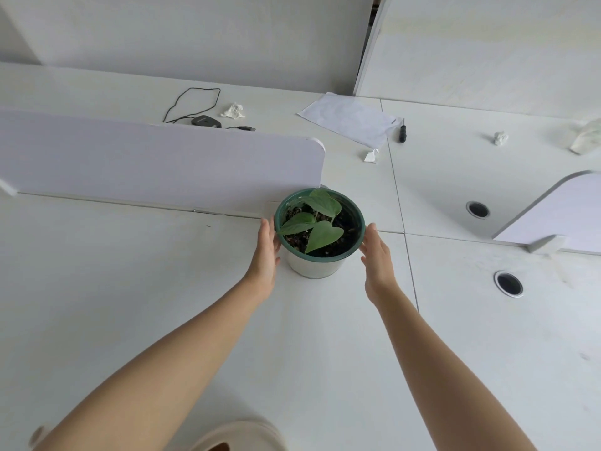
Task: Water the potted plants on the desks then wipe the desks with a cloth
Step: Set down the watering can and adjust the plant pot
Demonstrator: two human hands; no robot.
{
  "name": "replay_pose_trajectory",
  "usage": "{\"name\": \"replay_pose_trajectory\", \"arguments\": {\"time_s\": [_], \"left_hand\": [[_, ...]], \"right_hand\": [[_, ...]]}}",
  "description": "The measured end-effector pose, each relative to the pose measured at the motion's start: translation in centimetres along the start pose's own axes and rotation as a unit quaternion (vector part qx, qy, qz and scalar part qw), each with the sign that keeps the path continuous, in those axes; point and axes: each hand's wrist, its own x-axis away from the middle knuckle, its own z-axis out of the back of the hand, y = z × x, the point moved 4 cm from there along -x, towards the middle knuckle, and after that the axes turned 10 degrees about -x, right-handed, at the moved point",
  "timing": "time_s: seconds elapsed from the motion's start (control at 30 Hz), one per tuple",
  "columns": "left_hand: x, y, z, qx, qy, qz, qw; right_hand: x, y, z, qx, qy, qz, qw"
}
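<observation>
Plainly, the pot (312, 265) holds soil (350, 223) and plant (323, 236).

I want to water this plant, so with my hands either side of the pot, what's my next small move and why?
Probably close both hands on the sides of the potted plant. The left hand and right hand flank it with straight fingers, gripping nothing, and it stands beside the divider panel.
</observation>
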Motion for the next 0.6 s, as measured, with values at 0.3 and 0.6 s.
{"name": "replay_pose_trajectory", "arguments": {"time_s": [0.3, 0.6], "left_hand": [[3.3, -0.7, 2.5, -0.030, 0.075, 0.023, 0.996], [16.9, 1.7, 7.6, 0.014, 0.086, -0.035, 0.996]], "right_hand": [[3.9, 1.7, 1.4, -0.023, 0.045, -0.042, 0.998], [14.3, 1.8, 4.8, -0.014, 0.112, -0.047, 0.992]]}}
